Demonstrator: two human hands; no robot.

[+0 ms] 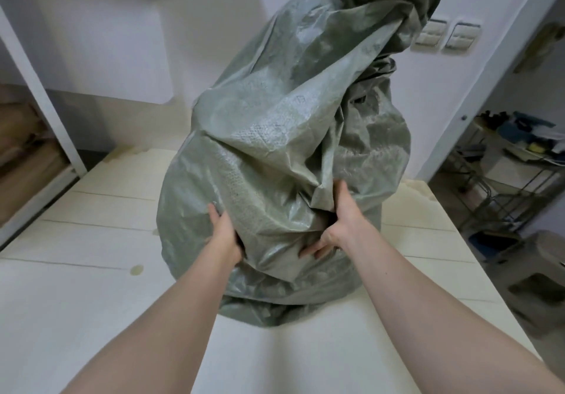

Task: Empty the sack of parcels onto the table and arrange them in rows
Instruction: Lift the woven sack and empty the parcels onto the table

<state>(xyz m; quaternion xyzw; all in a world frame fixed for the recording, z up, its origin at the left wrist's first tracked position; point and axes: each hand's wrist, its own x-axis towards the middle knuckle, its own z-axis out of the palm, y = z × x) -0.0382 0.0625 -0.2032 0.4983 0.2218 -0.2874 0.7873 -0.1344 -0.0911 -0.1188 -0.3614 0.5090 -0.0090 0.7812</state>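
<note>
Arms [159, 317] outstretched | left hand [224, 234], right hand [339, 225] gripping sack [275, 133] | on table [76, 271]

Soft, even indoor light is seen; a faint sheen is caught on the sack [275, 149], and a weak shadow is cast beneath it on the table [91, 271]. Straight lines are bowed at the edges, and detail is softened

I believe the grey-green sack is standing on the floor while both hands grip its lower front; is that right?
Not quite. The head view shows the sack standing on the white table, not on the floor. The rest holds: the left hand and the right hand both grip its lower front.
</note>
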